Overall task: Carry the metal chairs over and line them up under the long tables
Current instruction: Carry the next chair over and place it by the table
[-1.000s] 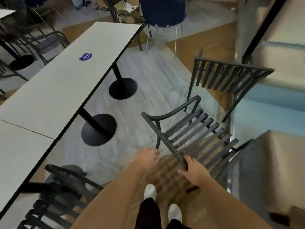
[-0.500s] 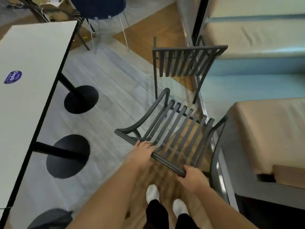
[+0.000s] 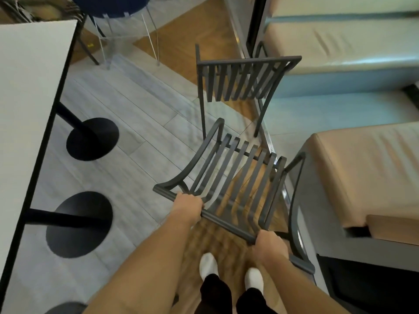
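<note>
Both hands clamp the metal chair's near top rail, left hand at centre frame, right hand lower right. The chair hangs tipped beside the long table, now further left in frame than a second ago.

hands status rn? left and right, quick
Left hand: closed, gripping the front rail of the metal chair.
Right hand: closed, gripping the same rail near its right corner.
</note>
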A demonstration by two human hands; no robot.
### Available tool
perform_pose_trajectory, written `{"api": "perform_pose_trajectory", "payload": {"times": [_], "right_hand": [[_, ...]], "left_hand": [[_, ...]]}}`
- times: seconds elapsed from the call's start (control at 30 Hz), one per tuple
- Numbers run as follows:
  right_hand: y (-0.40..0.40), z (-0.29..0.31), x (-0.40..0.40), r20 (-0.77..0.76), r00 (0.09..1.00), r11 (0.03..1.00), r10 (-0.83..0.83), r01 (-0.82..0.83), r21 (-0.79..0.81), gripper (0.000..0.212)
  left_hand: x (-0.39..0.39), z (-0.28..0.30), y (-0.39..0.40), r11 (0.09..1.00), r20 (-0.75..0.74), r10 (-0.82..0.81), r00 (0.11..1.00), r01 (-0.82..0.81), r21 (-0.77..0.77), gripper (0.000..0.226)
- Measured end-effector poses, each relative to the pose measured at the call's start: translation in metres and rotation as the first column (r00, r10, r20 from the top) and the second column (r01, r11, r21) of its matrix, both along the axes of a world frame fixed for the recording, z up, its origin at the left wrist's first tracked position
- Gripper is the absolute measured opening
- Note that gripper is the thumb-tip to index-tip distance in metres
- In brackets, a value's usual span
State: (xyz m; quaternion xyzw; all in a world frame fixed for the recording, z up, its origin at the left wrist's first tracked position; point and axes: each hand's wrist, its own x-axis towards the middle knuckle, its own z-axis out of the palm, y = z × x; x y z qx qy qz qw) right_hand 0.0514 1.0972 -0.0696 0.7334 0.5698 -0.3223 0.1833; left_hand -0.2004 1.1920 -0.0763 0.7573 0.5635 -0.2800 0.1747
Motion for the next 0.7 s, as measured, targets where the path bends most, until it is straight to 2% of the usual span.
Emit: {"api": "perform_pose_trajectory", "payload": {"times": [0.1, 0.2, 0.43, 0.7], "right_hand": [[-0.002, 0.004, 0.0, -0.008, 0.999, 0.999, 0.035, -0.035, -0.019, 0.006], [-0.008, 0.005, 0.002, 0.021, 0.998, 0.998, 0.064, -0.064, -0.019, 0.008], [-0.012, 0.013, 0.021, 0.069, 0.975, 0.977, 0.211, -0.212, 0.001, 0.016], [0.008, 0.014, 0.062, 0.078, 0.902, 0.905, 0.425, -0.426, -0.006, 0.021]], "left_hand": [[0.001, 0.004, -0.004, 1.0, 0.001, 0.019, 1.0, -0.019, -0.022, 0.022], [0.002, 0.011, -0.021, 0.999, -0.008, 0.038, 0.999, -0.038, 0.0, 0.004], [0.019, 0.014, -0.063, 0.977, 0.019, 0.211, 0.977, -0.211, 0.016, 0.016], [0.055, 0.01, -0.095, 0.917, 0.011, 0.399, 0.917, -0.399, -0.004, 0.023]]}}
